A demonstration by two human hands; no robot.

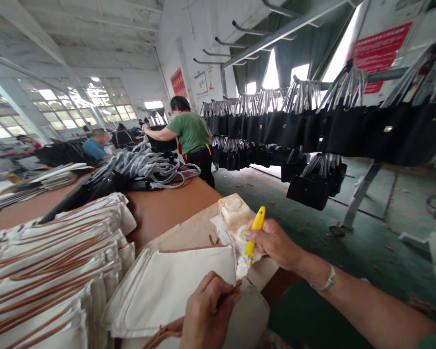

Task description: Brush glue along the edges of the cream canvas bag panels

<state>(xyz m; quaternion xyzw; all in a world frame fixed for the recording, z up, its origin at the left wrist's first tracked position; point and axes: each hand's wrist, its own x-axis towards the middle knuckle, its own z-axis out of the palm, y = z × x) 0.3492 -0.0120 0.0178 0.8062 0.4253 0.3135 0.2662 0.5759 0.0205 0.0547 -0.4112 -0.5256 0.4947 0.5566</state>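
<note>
My right hand (274, 241) is closed around the yellow handle of a glue brush (255, 232). Its whitish bristles point down at the edge of a pale fabric panel (252, 310), near my left fingers. My left hand (209, 308) pinches a brown strip (236, 287) at that edge; part of the strip is hidden by the fingers. Beneath and beside it lies a stack of cream bag panels (181, 271) with brown edging. Just beyond the brush stands a yellowish block-like container (234, 209), crusted with a pale substance.
Several cream panels with brown strips (54, 271) are piled at the left. Black bags with grey wrapped handles (141, 167) lie farther along the brown table (174, 206). A co-worker in green (192, 131) stands beyond. Black bags (378, 128) hang from a rack at the right.
</note>
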